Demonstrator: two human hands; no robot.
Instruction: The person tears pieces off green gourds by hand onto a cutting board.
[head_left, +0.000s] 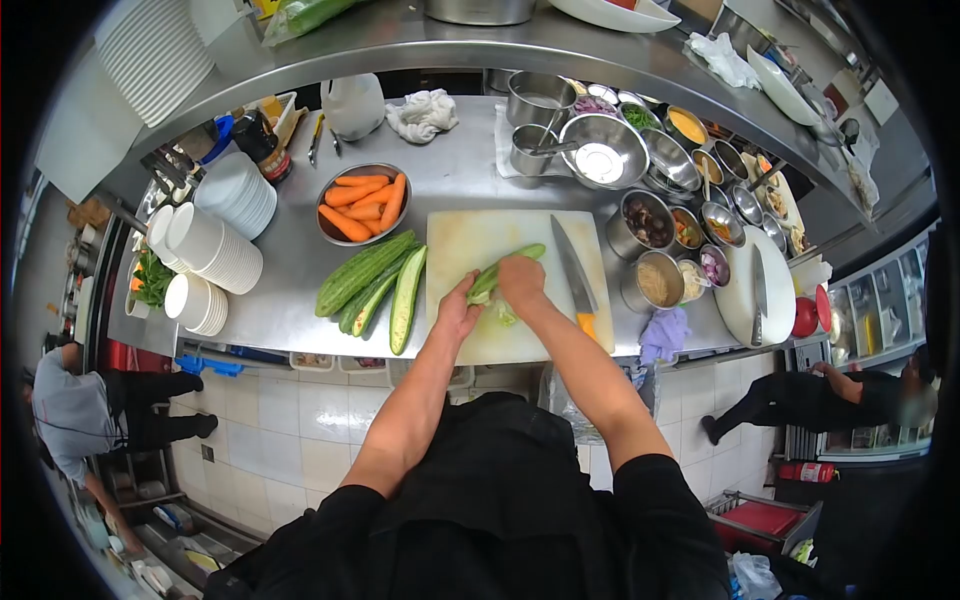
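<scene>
A halved cucumber (530,255) lies slantwise over the white cutting board (455,240). My left hand (460,308) grips its near end. My right hand (522,283) is closed on top of the cucumber's middle; whatever is in its fingers is hidden. Pale green scraps (503,313) sit just below on the board. To the right of my hands a chef's knife (572,262) with a yellow handle rests on the board. Left of the board are whole ridged cucumbers (360,270) and a cut half (407,300), its pale seeded face up.
A metal bowl of carrots (362,205) stands behind the cucumbers. Metal pots and bowls of ingredients (650,220) crowd the right side, near a purple cloth (664,335). Stacked white containers (215,245) stand left. A steel shelf (450,62) spans overhead. Two other people are at the sides.
</scene>
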